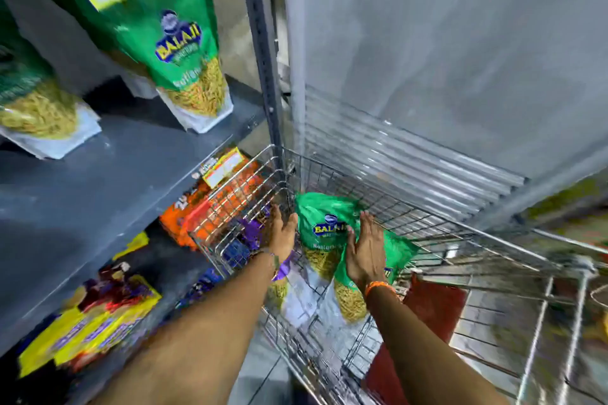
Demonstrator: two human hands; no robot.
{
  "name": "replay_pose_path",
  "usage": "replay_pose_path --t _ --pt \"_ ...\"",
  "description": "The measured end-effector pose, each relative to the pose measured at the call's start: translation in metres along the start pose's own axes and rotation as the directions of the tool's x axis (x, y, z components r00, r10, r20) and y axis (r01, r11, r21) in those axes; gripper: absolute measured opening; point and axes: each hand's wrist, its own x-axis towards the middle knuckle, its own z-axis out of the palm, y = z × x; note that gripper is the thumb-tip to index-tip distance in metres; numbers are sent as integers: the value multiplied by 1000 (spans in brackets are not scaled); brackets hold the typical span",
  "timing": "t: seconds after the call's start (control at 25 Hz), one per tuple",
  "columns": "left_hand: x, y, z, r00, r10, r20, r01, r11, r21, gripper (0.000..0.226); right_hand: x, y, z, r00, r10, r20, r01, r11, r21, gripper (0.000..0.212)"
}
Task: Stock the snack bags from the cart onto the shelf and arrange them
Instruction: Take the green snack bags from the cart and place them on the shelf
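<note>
Green Balaji snack bags [324, 233] lie in the wire cart [427, 217] at lower centre. My left hand [283, 233] is spread flat against the left side of the top bag. My right hand [364, 250] is spread flat against its right side, over a second green bag [399, 248]. Both hands flank the bag with fingers straight; whether they press on it is unclear. On the grey shelf [108, 181] at upper left stand two of the same green bags, one [179, 52] near the upright post and one [31, 99] at the far left.
A grey slotted shelf post [263, 52] rises between shelf and cart. Orange packets [210, 204] and yellow-purple packets [95, 322] fill the lower shelves. A grey panel [444, 52] stands behind the cart. A red flat item [431, 309] lies inside the cart.
</note>
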Motion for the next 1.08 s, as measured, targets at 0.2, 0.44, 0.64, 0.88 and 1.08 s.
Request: replay_pose_path --t 0.2,0.44,0.64,0.88,1.08 --pt "52 -3 31 996 -48 -78 34 985 -170 57 39 7 18 987 131 -96 -123 989 81 46" --pt "83 -14 49 963 -200 -182 87 866 -492 36 56 21 37 957 199 -211 -160 969 191 37" --pt "88 -22 46 971 -202 -127 109 849 -517 43 61 19 37 913 256 -319 -185 954 238 22" --pt "52 -15 33 932 -277 -235 162 895 -416 39 37 13 7 920 206 -334 -136 966 221 11" --pt "15 35 -3 961 -165 -223 38 876 -481 44 25 -32 -34 852 160 -499 0 952 305 19"
